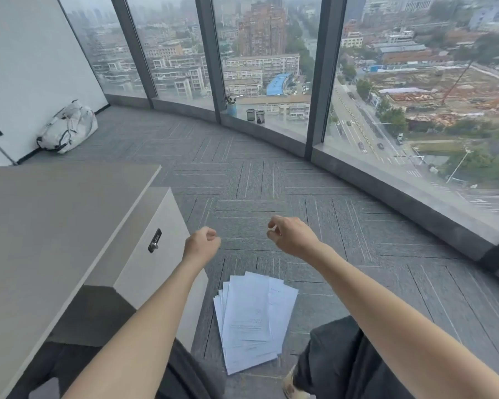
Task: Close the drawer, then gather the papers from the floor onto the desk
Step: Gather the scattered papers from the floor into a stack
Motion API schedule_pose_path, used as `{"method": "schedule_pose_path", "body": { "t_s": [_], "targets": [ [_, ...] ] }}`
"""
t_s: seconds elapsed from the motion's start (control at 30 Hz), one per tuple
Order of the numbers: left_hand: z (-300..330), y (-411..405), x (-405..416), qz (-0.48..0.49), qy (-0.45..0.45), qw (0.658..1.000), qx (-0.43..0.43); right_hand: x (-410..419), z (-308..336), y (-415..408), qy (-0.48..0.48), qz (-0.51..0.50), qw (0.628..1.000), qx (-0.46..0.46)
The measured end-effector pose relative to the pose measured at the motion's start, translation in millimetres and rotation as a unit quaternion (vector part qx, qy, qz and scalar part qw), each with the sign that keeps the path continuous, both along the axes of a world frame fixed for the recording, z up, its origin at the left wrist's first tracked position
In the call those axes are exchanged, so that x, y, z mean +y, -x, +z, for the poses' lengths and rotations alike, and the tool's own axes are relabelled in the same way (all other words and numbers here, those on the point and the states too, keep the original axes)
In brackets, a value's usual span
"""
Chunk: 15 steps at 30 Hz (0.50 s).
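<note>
Both arms are extended forward over the carpeted floor [271, 180]. The left hand [202, 243] is curled into a loose fist, fingers folded in, with nothing in it. The right hand [289, 234] is half closed, its fingers [272, 226] bent toward the thumb with a small gap between them; nothing is held.

The papers [252, 319] lie on the floor in a fanned, overlapping stack, printed side up. Taking this stack as the reference: both hands are in the air beyond its far edge, well apart from it, the left hand beyond and to the left, the right hand beyond and slightly to the right. No finger touches a sheet. The person's dark-clothed knees flank the near end of the stack on either side.

The drawer unit [144, 254] stands to the left of the papers, just beside them, under the edge of the desk [41, 226]. Its front face, bearing a combination lock [155, 241], appears flush with the unit.

Well beyond the papers, a white bag [68, 128] rests against the wall to the far left, and two mesh cups [255, 116] and a blue vase [231, 108] stand on the window sill.
</note>
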<state>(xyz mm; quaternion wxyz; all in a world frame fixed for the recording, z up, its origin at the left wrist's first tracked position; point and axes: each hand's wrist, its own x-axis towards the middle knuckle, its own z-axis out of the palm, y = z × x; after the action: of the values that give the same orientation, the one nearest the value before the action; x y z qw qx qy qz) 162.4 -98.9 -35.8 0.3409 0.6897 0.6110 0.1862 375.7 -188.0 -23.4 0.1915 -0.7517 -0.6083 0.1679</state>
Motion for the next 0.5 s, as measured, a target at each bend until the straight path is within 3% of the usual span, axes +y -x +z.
{"method": "schedule_pose_path", "body": {
  "t_s": [0.5],
  "targets": [
    [-232.9, -32.2, 104.0, 0.091, 0.197, 0.976, 0.011, 141.1, -236.4, -47.7, 0.125, -0.031, 0.990, 0.058]
  ]
}}
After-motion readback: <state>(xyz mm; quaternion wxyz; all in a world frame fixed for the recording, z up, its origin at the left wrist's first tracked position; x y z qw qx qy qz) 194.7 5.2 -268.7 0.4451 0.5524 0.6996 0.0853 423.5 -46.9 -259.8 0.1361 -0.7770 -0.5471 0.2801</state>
